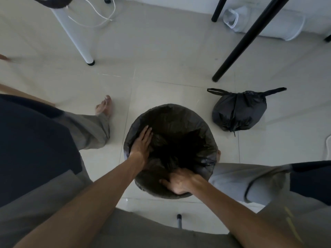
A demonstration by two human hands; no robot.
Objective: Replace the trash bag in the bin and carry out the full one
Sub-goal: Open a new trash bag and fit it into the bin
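Observation:
A round bin (179, 111) stands on the floor between my legs, lined with a fresh black trash bag (197, 140) folded over its rim. My left hand (142, 142) lies flat with fingers spread against the liner inside the bin's left wall. My right hand (179, 182) presses the liner against the near inside wall, fingers curled. The full black trash bag (238, 113), tied with two handle ears sticking out, sits on the floor to the right of the bin.
A white table leg (77, 36) and white cable (100, 20) lie at the back left. Two black legs (245, 42) slant down at the back right. A white tipped-over container (268, 24) lies by the wall. My bare foot (104, 106) stands left of the bin.

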